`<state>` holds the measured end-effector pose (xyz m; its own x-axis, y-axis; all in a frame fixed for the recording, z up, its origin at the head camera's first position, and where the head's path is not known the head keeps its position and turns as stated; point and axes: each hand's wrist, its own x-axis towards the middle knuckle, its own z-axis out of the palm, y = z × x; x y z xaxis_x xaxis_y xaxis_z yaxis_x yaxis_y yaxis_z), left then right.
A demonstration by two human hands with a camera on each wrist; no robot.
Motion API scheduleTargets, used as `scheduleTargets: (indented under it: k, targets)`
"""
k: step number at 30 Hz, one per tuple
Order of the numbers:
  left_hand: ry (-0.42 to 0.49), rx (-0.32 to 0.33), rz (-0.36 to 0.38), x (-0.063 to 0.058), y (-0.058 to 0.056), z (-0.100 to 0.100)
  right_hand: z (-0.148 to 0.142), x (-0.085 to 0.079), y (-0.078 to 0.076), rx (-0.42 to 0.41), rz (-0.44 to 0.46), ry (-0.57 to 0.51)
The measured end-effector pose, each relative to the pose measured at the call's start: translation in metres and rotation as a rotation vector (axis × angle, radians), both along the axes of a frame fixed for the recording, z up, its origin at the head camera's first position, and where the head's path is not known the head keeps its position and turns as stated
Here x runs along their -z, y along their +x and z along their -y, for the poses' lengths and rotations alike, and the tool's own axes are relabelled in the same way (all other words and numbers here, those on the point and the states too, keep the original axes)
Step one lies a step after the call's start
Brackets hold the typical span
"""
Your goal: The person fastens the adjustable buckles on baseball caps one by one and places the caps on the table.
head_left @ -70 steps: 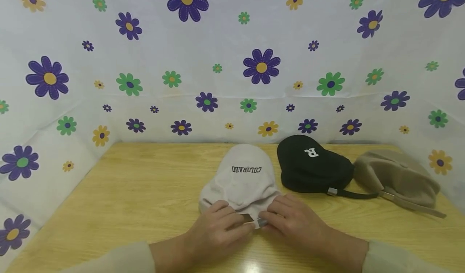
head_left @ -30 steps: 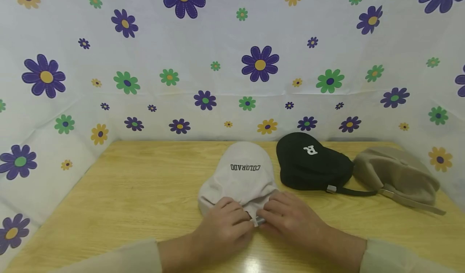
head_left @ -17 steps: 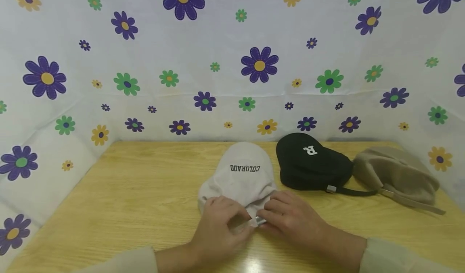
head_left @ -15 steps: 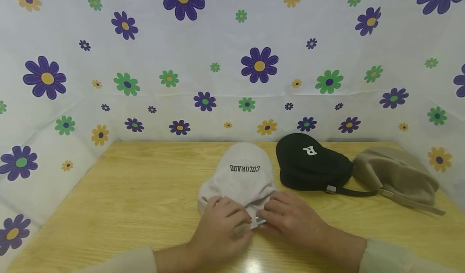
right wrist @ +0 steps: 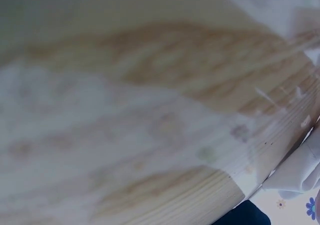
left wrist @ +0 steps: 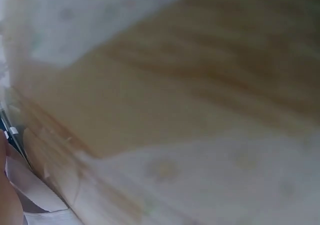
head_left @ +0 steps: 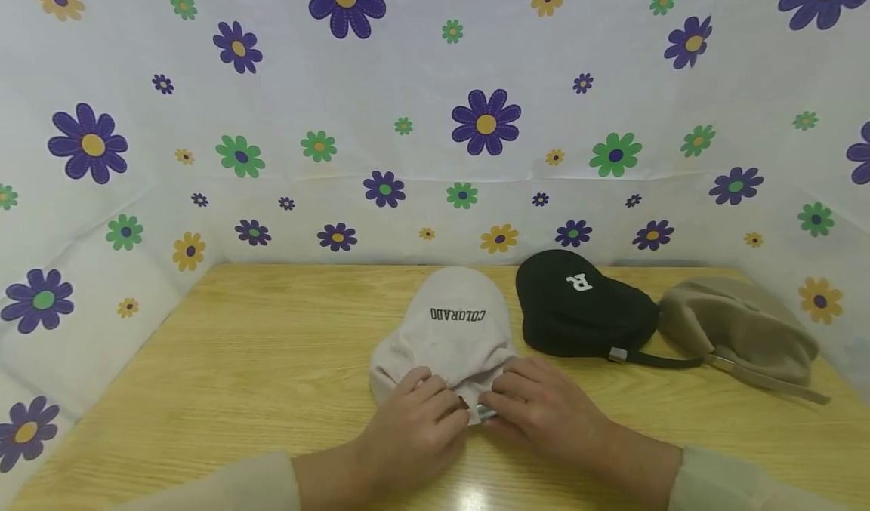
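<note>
A pale grey baseball cap (head_left: pixel 462 352) marked COLORADO upside down lies on the table, its back edge toward me. At that edge my left hand (head_left: pixel 414 439) pinches the cap's strap (head_left: pixel 473 417) between thumb and curled fingers. Opposite it, my right hand (head_left: pixel 547 417) grips the strap's other end by a silver metal buckle (head_left: pixel 485 412). A small dark gap of the back opening shows between the hands. The fingertips partly hide strap and buckle. Pale cap fabric (left wrist: pixel 37 190) enters the left wrist view's lower left corner beside a finger; both wrist views are mostly blurred.
Right of the grey cap sits a black cap (head_left: pixel 584 315) with a white R, its strap trailing through a buckle. Beside it lies a brown cap (head_left: pixel 744 326), strap end sticking out. A flower-print cloth (head_left: pixel 408 73) hangs behind the wooden table (head_left: pixel 272 330).
My left hand has slid closer to the buckle, narrowing the visible opening. Its fingers lifted apart briefly, then pinched the strap again. My right hand stays at the buckle.
</note>
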<state>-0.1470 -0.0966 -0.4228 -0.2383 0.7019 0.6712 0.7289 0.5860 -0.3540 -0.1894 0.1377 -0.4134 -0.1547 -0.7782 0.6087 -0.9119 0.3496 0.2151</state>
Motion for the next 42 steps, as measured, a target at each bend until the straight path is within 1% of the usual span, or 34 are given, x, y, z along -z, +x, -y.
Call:
scheduleTargets:
  k: [4, 7, 12, 18, 22, 24, 29, 33, 37, 42]
  targets:
    - [-0.015, 0.001, 0.000, -0.0001, 0.0002, 0.0008, 0.0007, 0.0000, 0.0014, 0.003, 0.003, -0.007]
    - [-0.024, -0.001, -0.027, -0.0003, 0.0001, 0.0012, 0.0004, 0.0006, 0.0018, 0.015, 0.009, -0.004]
    - [-0.033, -0.001, -0.043, -0.0013, -0.0002, 0.0020, 0.0007, 0.0014, 0.0021, 0.036, 0.024, 0.012]
    - [-0.031, 0.023, -0.050, -0.0018, -0.0020, -0.0005, 0.0009, 0.0017, 0.0032, 0.043, 0.027, 0.020]
    - [-0.027, 0.040, -0.061, -0.0026, -0.0032, -0.0040, 0.0007, 0.0013, 0.0035, 0.032, 0.024, 0.010]
    - [-0.027, 0.042, -0.055, -0.0030, -0.0031, -0.0052, 0.0008, 0.0010, 0.0034, 0.023, 0.019, 0.003]
    - [-0.036, 0.022, -0.031, -0.0026, -0.0021, -0.0049, 0.0016, 0.0015, 0.0023, 0.013, 0.022, 0.002]
    - [-0.040, 0.001, -0.046, -0.0013, -0.0030, -0.0049, 0.0024, 0.0019, 0.0017, 0.019, 0.020, 0.012]
    - [-0.054, -0.029, -0.056, -0.0009, -0.0027, -0.0060, 0.0017, 0.0016, 0.0016, 0.022, -0.001, 0.012]
    - [-0.055, -0.033, -0.066, -0.0008, -0.0030, -0.0070, 0.0003, 0.0016, 0.0015, 0.029, 0.000, 0.023]
